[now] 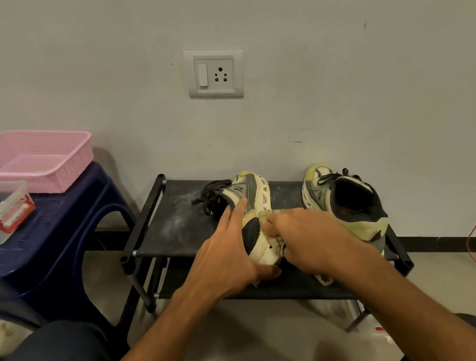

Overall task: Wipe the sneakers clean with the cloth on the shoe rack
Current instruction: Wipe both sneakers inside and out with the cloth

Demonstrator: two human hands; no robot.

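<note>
Sneaker (257, 196) gripped by left hand (226, 254), cloth (263, 215) under right hand (308, 238)

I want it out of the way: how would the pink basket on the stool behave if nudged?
The pink basket looks like thin perforated plastic and seems empty, so probably light and easy to slide on the blue stool. Low and wide, it is unlikely to tip. Its mesh walls may flex under a grip.

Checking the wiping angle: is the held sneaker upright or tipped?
Tipped: the sneaker is sideways, white sole showing, gripped by the left hand.
</note>
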